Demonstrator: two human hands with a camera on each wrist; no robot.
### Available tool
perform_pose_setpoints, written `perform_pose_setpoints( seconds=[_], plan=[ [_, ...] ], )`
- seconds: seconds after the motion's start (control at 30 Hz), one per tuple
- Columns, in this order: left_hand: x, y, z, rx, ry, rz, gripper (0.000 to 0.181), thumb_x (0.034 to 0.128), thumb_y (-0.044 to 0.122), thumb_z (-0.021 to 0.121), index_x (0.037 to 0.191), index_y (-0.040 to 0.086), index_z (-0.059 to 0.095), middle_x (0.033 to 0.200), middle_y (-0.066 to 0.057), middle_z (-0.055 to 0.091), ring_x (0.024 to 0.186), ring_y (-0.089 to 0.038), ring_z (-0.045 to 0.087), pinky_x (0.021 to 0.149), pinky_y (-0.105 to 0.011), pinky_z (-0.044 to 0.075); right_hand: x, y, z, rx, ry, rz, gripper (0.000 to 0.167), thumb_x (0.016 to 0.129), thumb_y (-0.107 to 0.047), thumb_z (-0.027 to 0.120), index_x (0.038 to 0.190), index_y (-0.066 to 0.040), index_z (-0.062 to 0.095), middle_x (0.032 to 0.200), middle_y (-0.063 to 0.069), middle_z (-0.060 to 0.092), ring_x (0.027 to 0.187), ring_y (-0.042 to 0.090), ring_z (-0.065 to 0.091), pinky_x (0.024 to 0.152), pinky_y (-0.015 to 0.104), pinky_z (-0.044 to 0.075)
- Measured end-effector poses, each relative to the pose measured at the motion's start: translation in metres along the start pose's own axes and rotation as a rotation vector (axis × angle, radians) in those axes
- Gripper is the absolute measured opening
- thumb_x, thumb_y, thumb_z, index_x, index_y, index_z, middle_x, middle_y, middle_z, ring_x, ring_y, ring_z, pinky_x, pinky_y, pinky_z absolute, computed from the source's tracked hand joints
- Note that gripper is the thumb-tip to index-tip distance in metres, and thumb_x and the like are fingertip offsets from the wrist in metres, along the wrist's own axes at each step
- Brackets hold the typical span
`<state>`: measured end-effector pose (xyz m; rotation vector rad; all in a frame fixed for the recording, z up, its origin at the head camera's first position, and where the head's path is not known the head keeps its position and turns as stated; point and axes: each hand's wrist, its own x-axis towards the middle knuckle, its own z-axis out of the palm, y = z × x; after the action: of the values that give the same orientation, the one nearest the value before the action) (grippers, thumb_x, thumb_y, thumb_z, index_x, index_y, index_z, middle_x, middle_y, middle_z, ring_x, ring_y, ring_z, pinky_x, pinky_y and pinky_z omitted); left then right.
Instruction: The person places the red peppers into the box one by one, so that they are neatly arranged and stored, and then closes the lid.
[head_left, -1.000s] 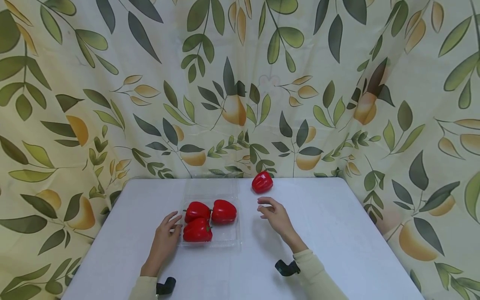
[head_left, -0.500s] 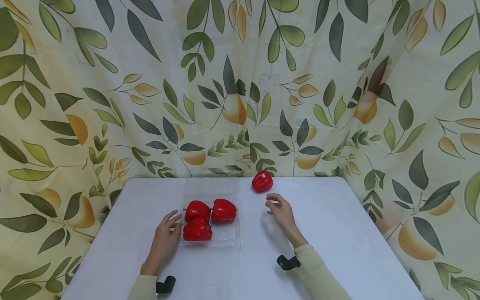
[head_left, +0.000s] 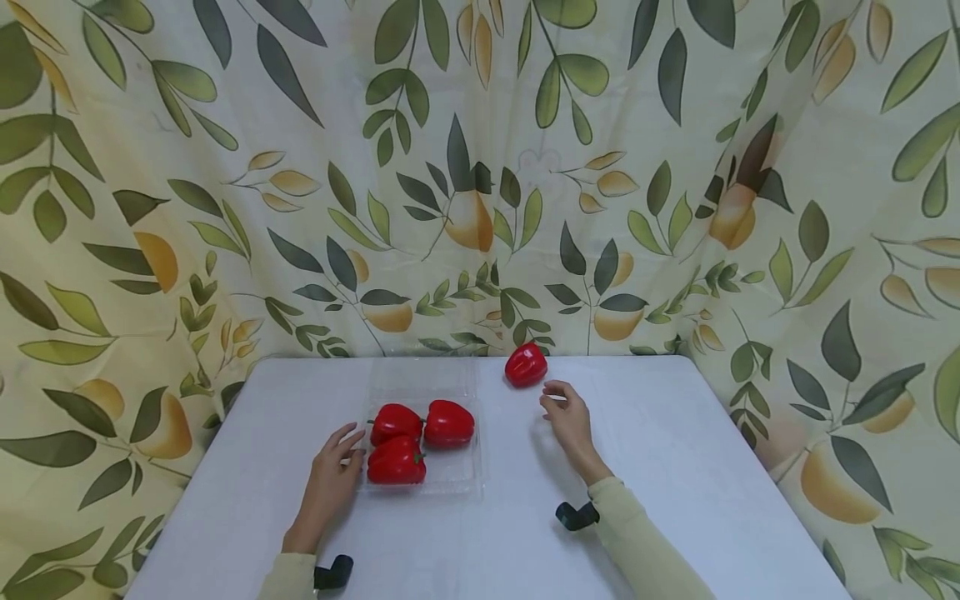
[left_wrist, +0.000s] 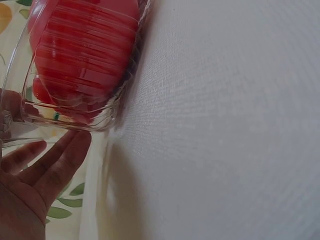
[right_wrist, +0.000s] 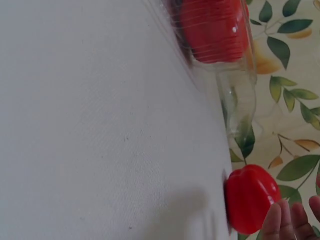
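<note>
Three red bell peppers (head_left: 396, 460) lie in a clear plastic box (head_left: 457, 479), grouped toward its left and middle, its lid laid back behind it. My left hand (head_left: 335, 467) rests at the box's left wall; in the left wrist view its fingertips (left_wrist: 80, 142) touch the wall, fingers fairly straight. A fourth red bell pepper (head_left: 526, 365) lies on the table near its back edge, right of the lid. My right hand (head_left: 568, 415) hovers just in front of this pepper, fingers loosely bent, holding nothing. The right wrist view shows its fingertips (right_wrist: 285, 220) beside the pepper (right_wrist: 251, 199).
A white table (head_left: 675, 500) bears everything. A leaf-and-fruit patterned curtain (head_left: 480, 167) hangs right behind the table's back edge and along both sides. The hinged clear lid (head_left: 420, 375) lies between the box and the curtain. Dark wrist cameras (head_left: 577, 517) stick out from both sleeves.
My right hand has moved right and a little farther back, nearer the lone pepper. The left hand, the box and all the peppers stay where they were.
</note>
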<state>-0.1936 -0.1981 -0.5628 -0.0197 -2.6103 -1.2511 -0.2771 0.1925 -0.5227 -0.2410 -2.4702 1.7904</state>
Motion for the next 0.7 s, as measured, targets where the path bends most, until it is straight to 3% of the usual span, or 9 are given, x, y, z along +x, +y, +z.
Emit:
perform_pose_setpoints(
  seconds=[0.17,0.4,0.7],
  plan=[
    [-0.001,0.0,0.0,0.003,-0.005,-0.006,0.038,0.095,0.012,0.061,0.133,0.005,0.061,0.147,-0.012,0.049,0.103,-0.027,0.07,0.084,-0.035,0.061,0.01,0.004,-0.001,-0.04,0.013,0.007,0.043,0.097,-0.022,0.057,0.137,-0.009,0.05,0.133,0.012,0.055,0.115,0.029,0.059,0.088,0.032,0.058],
    [-0.001,0.001,-0.001,0.001,-0.006,-0.011,0.038,0.0952,0.012,0.061,0.133,0.006,0.061,0.148,-0.011,0.048,0.103,-0.026,0.07,0.084,-0.034,0.061,0.02,0.005,0.002,-0.065,0.025,0.019,0.049,0.096,-0.02,0.058,0.141,-0.011,0.042,0.142,0.016,0.047,0.124,0.031,0.052,0.1,0.046,0.054],
    [-0.002,0.003,-0.001,-0.004,0.002,-0.013,0.038,0.0948,0.012,0.062,0.133,0.006,0.061,0.147,-0.011,0.049,0.103,-0.026,0.07,0.084,-0.034,0.061,0.04,0.013,0.006,-0.083,0.003,0.079,0.061,0.095,-0.023,0.061,0.148,-0.012,0.032,0.148,0.016,0.039,0.131,0.035,0.046,0.104,0.049,0.051]
  ],
)
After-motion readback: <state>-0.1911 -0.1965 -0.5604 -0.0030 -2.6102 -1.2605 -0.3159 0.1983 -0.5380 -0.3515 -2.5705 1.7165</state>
